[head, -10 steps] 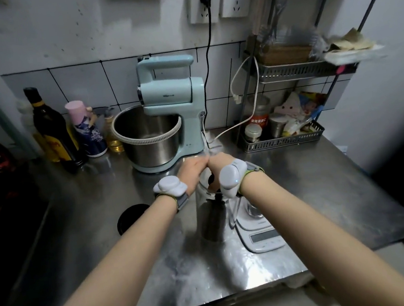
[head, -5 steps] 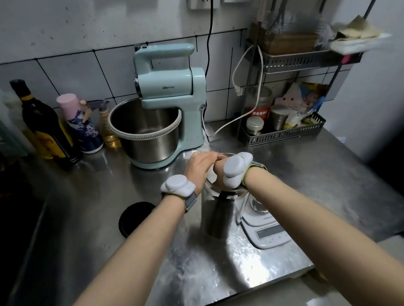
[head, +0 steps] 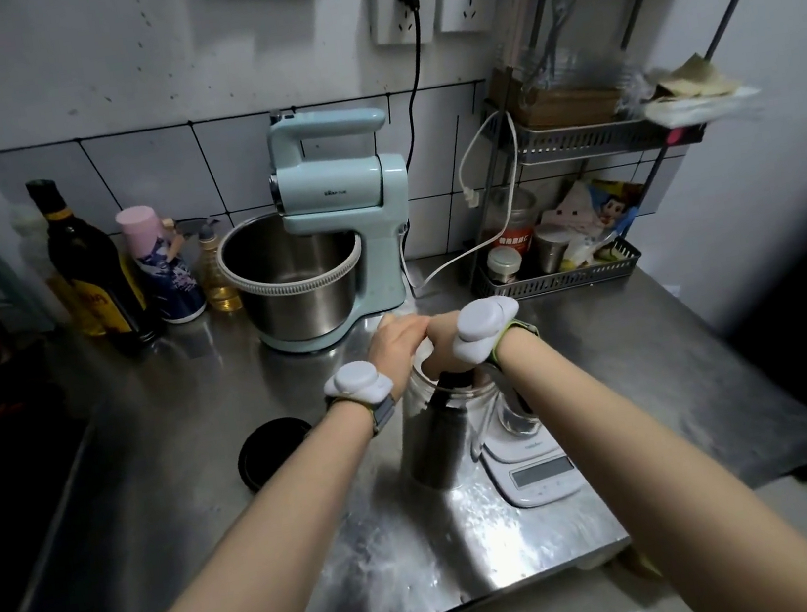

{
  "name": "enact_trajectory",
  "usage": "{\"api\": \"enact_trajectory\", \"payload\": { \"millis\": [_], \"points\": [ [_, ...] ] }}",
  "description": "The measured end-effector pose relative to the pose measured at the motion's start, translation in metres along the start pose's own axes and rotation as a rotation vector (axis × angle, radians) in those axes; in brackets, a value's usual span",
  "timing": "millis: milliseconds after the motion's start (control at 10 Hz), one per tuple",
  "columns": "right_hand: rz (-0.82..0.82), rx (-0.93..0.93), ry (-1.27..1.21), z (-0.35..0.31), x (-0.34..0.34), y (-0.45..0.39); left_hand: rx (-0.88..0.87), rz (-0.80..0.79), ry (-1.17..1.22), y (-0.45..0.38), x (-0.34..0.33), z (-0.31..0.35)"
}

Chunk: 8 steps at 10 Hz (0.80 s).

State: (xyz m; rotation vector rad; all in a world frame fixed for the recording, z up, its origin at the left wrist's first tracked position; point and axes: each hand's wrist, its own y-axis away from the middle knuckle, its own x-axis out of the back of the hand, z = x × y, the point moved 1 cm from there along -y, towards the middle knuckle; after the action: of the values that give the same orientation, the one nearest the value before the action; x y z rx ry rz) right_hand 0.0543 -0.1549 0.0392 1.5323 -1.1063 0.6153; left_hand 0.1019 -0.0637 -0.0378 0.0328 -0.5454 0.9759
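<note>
The counter point(head: 177, 441) bears mixer point(head: 340, 200), bottles point(head: 85, 267) and rack point(head: 558, 279) by the wall. Nearer: lid point(head: 268, 449), scale point(head: 534, 474) and, perhaps touching it, a jar point(head: 436, 446).

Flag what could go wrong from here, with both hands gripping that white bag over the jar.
1. The left hand and right hand both grip the bag, so nothing steadies the jar; a hard tug might tip it.
2. The glass on the scale stands close beside the jar, under the right forearm, and could get knocked.
3. The counter already looks dusted with powder; more may spill.
</note>
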Motion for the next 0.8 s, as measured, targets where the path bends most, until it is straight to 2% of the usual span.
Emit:
{"api": "enact_trajectory", "payload": {
  "millis": [100,200,400,600,800],
  "points": [
    [-0.015,-0.083,-0.043,-0.007,0.013,0.001,0.032,-0.011,-0.017,-0.003,0.000,-0.002],
    [0.046,-0.136,-0.009,-0.007,0.023,0.009,0.023,-0.005,-0.028,-0.003,-0.003,-0.003],
    [0.166,-0.060,-0.052,-0.005,0.041,0.027,0.101,-0.006,-0.046,-0.006,-0.003,-0.007],
    [0.187,-0.083,-0.275,0.008,0.052,0.052,0.075,0.024,-0.002,-0.004,0.001,0.000],
    [0.225,-0.062,-0.435,0.032,0.047,0.066,0.057,0.037,-0.178,-0.002,0.010,0.009]
  ]
}}
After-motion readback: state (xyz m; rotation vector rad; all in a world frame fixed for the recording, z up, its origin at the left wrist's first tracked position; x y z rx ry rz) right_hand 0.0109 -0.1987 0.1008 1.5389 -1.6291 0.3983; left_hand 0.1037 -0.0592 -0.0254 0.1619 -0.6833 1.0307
